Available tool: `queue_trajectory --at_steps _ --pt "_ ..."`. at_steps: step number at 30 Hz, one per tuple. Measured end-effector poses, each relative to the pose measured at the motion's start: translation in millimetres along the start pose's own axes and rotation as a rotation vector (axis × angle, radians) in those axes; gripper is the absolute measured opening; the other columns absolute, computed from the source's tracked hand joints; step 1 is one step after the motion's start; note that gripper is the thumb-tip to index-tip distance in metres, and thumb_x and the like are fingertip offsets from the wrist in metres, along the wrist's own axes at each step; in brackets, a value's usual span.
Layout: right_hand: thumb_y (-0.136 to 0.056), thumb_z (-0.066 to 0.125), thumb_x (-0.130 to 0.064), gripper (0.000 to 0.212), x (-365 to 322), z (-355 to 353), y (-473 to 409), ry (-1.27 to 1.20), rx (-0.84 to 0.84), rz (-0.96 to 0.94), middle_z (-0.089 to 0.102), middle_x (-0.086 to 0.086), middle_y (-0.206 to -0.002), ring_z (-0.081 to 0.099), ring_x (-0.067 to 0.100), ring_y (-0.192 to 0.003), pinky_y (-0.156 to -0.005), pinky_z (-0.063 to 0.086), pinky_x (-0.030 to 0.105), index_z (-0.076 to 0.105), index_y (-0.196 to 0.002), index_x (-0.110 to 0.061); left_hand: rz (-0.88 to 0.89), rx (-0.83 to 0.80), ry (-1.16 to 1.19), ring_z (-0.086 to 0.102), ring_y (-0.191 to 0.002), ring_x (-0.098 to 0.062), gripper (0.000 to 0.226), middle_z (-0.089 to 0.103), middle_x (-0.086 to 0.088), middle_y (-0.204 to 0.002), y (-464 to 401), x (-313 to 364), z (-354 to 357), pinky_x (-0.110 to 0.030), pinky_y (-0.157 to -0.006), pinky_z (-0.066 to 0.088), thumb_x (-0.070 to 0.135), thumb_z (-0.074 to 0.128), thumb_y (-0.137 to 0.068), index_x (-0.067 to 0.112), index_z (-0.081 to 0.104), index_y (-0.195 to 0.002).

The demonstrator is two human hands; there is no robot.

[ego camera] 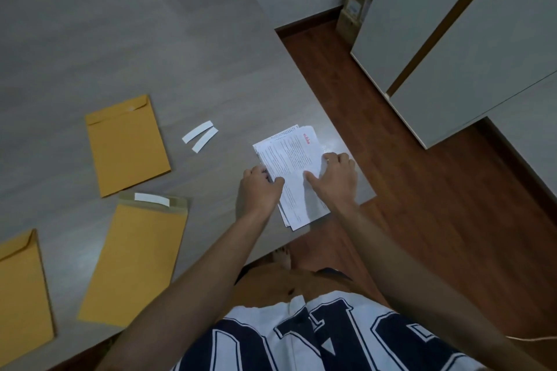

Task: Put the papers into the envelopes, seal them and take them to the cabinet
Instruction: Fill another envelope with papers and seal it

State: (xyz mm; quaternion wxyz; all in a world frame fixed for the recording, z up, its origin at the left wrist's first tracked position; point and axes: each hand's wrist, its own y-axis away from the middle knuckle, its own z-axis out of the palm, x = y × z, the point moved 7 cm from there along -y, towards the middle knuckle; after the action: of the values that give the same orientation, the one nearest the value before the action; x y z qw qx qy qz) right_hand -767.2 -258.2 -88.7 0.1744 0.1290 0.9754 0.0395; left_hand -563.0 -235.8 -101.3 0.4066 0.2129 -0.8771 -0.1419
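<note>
Grey worktop (126, 39), near right corner: stack of printed papers (291, 166), fanned, overhanging the near edge. Three manila envelopes to the left; the open-flap envelope (135, 256) lies nearest. Papers look light, floppy and prone to slide; best squared, then lifted by the long edges. Left hand (260, 187) pinches the left edge; right hand (333, 176) presses flat, fingers extended.

We've got loads of bare table (126, 24) at the far side, nothing in the way there. Nearer us, three envelopes (128, 144) (134, 262) (22, 295) and two loose white strips (200, 135) take up the left part. Between the strips and the papers (291, 159) there's an open lane. The cabinet (470, 48) stands right of the table across bare floor (346, 75).
</note>
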Motion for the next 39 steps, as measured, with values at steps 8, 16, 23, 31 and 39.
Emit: queue_trajectory --at_steps 8,16,23,31,39 --pt "-0.080 0.066 -0.059 0.059 -1.1 1.3 -1.5 0.024 -0.003 -0.012 0.055 0.004 -0.121 0.048 0.019 -0.109 -0.089 0.044 0.034 0.055 -0.120 -0.018 -0.010 0.020 -0.065 0.063 -0.096 -0.017 0.036 0.058 0.003 -0.110 -1.3 4.0 2.3 -0.045 -0.081 0.058 0.042 0.069 -0.083 0.026 0.057 -0.113" --pt "-0.081 0.064 -0.059 0.059 -1.8 2.6 -1.1 0.075 0.009 -0.046 0.056 0.005 -0.120 0.049 0.019 -0.107 -0.085 0.045 0.033 0.056 -0.120 -0.016 0.068 -0.099 -0.292 0.052 -0.117 -0.027 0.104 0.043 -0.008 -0.131 -23.8 14.9 2.0 -0.047 -0.089 0.052 0.055 0.076 -0.076 0.030 0.012 -0.153" --pt "-0.081 0.064 -0.060 0.059 -2.5 3.3 0.4 0.094 0.024 -0.051 0.056 0.005 -0.120 0.050 0.019 -0.106 -0.085 0.046 0.033 0.056 -0.119 -0.015 0.239 0.017 -0.526 0.039 -0.130 -0.026 0.084 0.032 -0.007 -0.146 -30.2 27.6 -3.1 -0.043 -0.103 0.045 0.060 0.079 -0.069 0.019 0.043 -0.133" --pt "-0.083 0.065 -0.056 0.059 -3.6 2.4 1.8 0.099 0.008 -0.062 0.055 0.007 -0.120 0.049 0.021 -0.107 -0.086 0.046 0.035 0.055 -0.121 -0.012 0.359 -0.003 -0.608 0.038 -0.132 -0.027 0.084 0.037 -0.007 -0.154 -16.1 38.0 3.3 -0.039 -0.105 0.035 0.052 0.069 -0.085 0.015 0.028 -0.148" --pt "-0.084 0.063 -0.056 0.058 -4.8 2.2 1.1 0.118 0.003 -0.063 0.055 0.007 -0.120 0.049 0.020 -0.107 -0.085 0.046 0.034 0.055 -0.121 -0.012 0.368 0.099 -0.406 0.041 -0.131 -0.025 0.085 0.044 -0.007 -0.146 -6.5 38.4 -0.6 -0.038 -0.108 0.038 0.040 0.081 -0.077 0.014 0.033 -0.143"
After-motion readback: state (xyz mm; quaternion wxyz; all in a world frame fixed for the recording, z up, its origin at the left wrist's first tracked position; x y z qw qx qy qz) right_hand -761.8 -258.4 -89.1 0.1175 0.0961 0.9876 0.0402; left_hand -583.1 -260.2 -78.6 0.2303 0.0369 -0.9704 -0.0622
